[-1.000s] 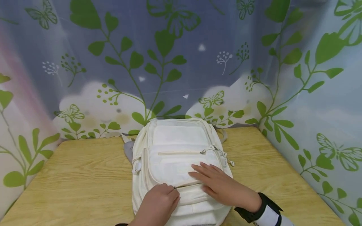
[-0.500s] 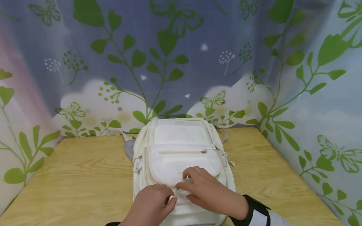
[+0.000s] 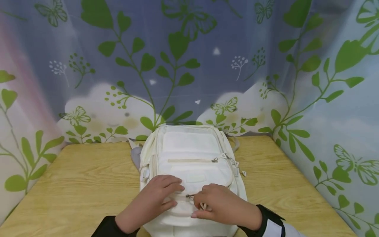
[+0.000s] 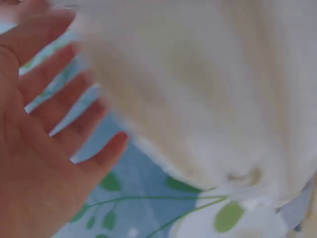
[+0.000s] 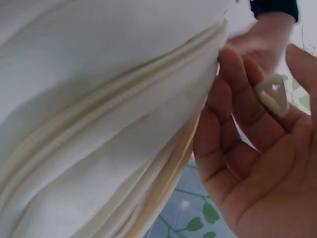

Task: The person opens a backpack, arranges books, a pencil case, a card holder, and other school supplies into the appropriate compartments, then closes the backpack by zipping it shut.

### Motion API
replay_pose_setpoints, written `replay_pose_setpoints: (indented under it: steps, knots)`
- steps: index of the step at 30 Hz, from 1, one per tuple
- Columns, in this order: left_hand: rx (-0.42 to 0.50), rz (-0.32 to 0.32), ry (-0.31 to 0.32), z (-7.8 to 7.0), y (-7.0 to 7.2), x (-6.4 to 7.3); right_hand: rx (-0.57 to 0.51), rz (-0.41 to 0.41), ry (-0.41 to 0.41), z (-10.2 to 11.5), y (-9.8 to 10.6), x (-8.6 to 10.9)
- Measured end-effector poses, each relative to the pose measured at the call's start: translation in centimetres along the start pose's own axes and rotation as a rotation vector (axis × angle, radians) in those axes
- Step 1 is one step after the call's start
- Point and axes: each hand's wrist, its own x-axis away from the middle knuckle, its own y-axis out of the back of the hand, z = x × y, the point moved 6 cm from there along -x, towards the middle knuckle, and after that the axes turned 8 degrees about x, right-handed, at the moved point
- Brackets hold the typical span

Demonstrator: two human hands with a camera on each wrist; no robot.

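Observation:
A cream-white backpack (image 3: 189,141) lies front side up on the table. My right hand (image 3: 223,204) is at its front pocket, fingers curled round a zipper pull. The pull's triangular loop (image 5: 274,95) lies across the fingers in the right wrist view, with the thumb held apart from it. A metal zipper slider (image 3: 189,197) shows just left of the index finger. My left hand (image 3: 154,199) is at the left part of the same pocket, fingers extended over the fabric. The left wrist view shows the left fingers (image 4: 64,111) spread beside the backpack's blurred side.
The wooden table (image 3: 94,177) extends on both sides of the backpack. A curtain (image 3: 189,75) printed with leaves and butterflies hangs behind and to the right. Another zipper pocket (image 3: 192,160) crosses the backpack higher up, and a grey strap (image 3: 136,156) sticks out at its left.
The left hand has let go of the zipper pull and moved up and left onto the pocket. The right hand, earlier laid flat on the backpack, has curled round the pull.

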Motion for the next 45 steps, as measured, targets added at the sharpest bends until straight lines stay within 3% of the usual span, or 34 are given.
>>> replay_pose_setpoints:
  steps: [5,9,17,21,25,30,36,39,45]
  knots:
    - [0.016,0.006,0.015,1.0,-1.5,0.0,-0.120,0.038,-0.009,-0.7,0.2,0.8]
    - [0.019,0.015,0.040,1.0,-1.7,-0.2,-0.177,0.081,-0.086,-1.9,0.5,2.3]
    - [0.037,0.064,0.093,0.9,-1.7,-0.3,-0.227,0.090,-0.229,-6.6,1.6,6.1]
    - [0.044,0.065,0.090,0.8,-1.6,-0.3,-0.215,0.096,-0.319,-9.7,1.7,7.3]
    - [0.051,0.058,0.071,0.7,-1.6,-0.3,-0.109,0.050,-0.390,-11.8,1.7,8.0]
    - [0.061,0.063,0.073,1.0,-1.7,-0.2,0.064,-0.033,-0.508,-13.6,1.7,7.7]
    - [0.072,0.059,0.075,1.4,-1.6,-0.4,0.199,-0.143,-0.646,-16.6,0.4,6.0]
    - [0.087,0.078,0.078,1.6,-1.7,-0.4,0.227,-0.179,-0.692,-18.2,-0.6,5.0]
    - [0.084,0.096,0.080,1.8,-2.1,-0.4,0.180,-0.208,-0.758,-20.0,-2.1,3.6]
